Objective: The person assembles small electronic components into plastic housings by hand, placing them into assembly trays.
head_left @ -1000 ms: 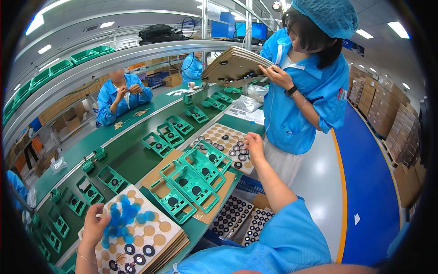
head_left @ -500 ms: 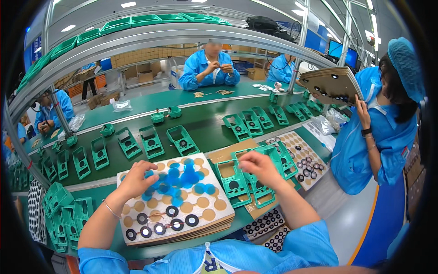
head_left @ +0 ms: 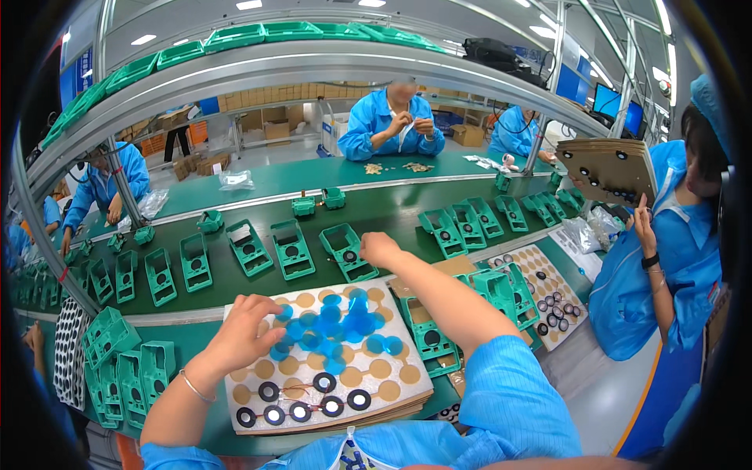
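Note:
My left hand is over the left edge of a foam-topped board, its fingers curved and thumb apart beside a loose pile of translucent blue discs. My right hand reaches out to the belt, its curled fingers on the right rim of a green plastic housing. The fingertips are partly hidden at that rim. Black ring-shaped parts with white centres, some with thin wires, lie along the board's near edge. Tan round patches cover the rest of its top.
More green housings stand along the green belt. Others are stacked at left and by my right forearm. A second board with ring parts lies at right. A co-worker there holds brown boards. A metal rail crosses overhead.
My right hand has moved from above the housings at right, forward and left, to the rim of a housing on the belt. My left hand stays by the blue discs. The view has shifted slightly.

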Demonstrator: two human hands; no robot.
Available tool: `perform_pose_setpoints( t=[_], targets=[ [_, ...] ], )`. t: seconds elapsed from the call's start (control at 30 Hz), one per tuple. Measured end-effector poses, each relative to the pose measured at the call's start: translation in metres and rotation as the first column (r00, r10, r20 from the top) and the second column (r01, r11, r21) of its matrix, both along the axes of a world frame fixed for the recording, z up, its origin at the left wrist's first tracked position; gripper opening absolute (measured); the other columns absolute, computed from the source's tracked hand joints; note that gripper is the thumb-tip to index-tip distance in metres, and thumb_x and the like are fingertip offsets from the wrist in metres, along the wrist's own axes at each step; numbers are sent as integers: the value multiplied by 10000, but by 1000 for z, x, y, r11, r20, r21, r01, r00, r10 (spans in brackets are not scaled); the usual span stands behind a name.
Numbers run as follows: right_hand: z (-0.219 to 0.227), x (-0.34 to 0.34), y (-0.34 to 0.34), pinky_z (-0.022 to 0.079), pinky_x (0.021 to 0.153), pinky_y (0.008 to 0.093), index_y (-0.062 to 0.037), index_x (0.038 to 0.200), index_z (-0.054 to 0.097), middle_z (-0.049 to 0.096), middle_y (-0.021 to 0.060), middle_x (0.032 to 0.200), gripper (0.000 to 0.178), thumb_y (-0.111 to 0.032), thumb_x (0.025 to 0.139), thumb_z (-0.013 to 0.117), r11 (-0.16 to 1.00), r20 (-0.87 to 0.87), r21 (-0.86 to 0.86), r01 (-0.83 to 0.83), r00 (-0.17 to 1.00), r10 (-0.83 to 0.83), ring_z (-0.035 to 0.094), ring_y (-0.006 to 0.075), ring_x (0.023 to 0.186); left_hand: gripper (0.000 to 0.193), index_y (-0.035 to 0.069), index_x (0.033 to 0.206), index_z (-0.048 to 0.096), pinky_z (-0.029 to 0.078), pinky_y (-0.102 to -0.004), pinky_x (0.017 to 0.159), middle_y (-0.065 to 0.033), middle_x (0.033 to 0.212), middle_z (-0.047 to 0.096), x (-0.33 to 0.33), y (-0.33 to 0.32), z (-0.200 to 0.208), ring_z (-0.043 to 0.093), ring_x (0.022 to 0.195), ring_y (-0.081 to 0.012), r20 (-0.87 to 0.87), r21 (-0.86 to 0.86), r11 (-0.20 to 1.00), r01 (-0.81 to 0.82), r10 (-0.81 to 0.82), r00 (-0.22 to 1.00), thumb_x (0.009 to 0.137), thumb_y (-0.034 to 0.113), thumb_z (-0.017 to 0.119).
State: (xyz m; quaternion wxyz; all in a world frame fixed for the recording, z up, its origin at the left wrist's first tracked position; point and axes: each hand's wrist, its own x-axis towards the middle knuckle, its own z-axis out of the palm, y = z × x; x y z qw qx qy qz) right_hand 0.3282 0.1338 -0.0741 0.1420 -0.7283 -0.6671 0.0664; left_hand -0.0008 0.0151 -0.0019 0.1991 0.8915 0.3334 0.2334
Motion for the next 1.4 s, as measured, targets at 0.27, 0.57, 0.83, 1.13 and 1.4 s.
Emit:
perform_pose_setpoints(
  t=[0.27,0.57,0.83,1.13,1.4],
  targets=[
    [19,6,14,504,727,388,-10,869,656,648,172,835,293,-254,709,681,996,117,-15,-89,989,90,629,308,798,282,40,994,560,398,-313,799,-86,1007,548,-6,52,18,489,927,-236,70,83,992,-94,89,994,727,54,648],
    [73,-33,-151,468,634,338,-42,829,617,633,85,761,135,-168,780,611,857,-181,-206,-472,879,441,609,239,699,204,45,953,584,392,-345,855,-92,1015,550,23,32,-2,478,950,-256,-44,-40,994,97,-99,994,755,72,622],
    [52,-82,-228,473,681,383,-61,836,592,581,82,801,120,-165,779,609,691,-114,123,-712,682,722,572,270,776,118,45,838,601,420,-354,750,-70,865,581,17,-36,5,489,841,-271,-147,64,970,235,-224,963,726,62,633],
    [27,-133,-257,493,595,340,-42,798,563,548,88,804,128,-127,704,545,729,312,162,-665,735,601,556,247,790,104,72,822,613,422,-368,761,-81,828,568,18,-64,-22,504,833,-272,-173,179,946,270,-240,955,729,117,621],
    [30,-127,-271,487,552,302,-33,807,554,557,75,769,105,-79,718,585,810,89,394,-435,895,437,560,235,699,125,42,865,618,464,-340,688,-91,863,585,30,-67,3,563,758,-252,-8,59,997,52,-52,999,749,86,635]
  ],
)
